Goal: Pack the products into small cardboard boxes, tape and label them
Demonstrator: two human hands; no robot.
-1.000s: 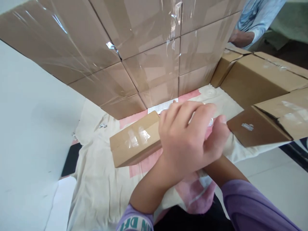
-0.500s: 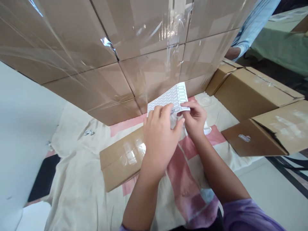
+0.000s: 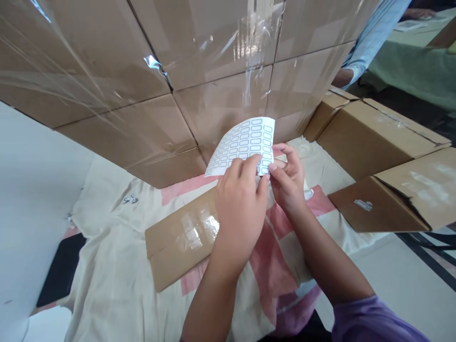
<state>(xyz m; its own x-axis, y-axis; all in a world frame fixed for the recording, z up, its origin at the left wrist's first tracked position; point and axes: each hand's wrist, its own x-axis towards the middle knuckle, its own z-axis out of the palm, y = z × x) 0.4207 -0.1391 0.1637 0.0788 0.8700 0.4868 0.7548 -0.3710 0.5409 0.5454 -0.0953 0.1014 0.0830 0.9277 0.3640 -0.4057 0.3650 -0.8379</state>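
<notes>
Between my hands is a white sheet of labels (image 3: 244, 140), printed with rows of blue-outlined rounded rectangles and curling down at its left end. My left hand (image 3: 240, 197) is closed on the sheet's lower edge, fingers over its front and thumb near the lower right corner. At the sheet's right edge, my right hand (image 3: 289, 178) pinches it between thumb and fingers. A taped cardboard box (image 3: 181, 237) lies on the cloth just below and left of my left hand, which hides part of it.
A wall of stacked cartons (image 3: 221, 102) wrapped in clear film stands right in front. More cardboard boxes (image 3: 363, 137) sit at the right. Crumpled scraps (image 3: 130, 199) lie on the cream and pink cloth (image 3: 110, 266). Another person's sleeve (image 3: 374, 40) shows at the upper right.
The label sheet has turned more towards me and its left end bends down further. My right thumb has shifted onto the sheet's front. Both hands stay on the sheet.
</notes>
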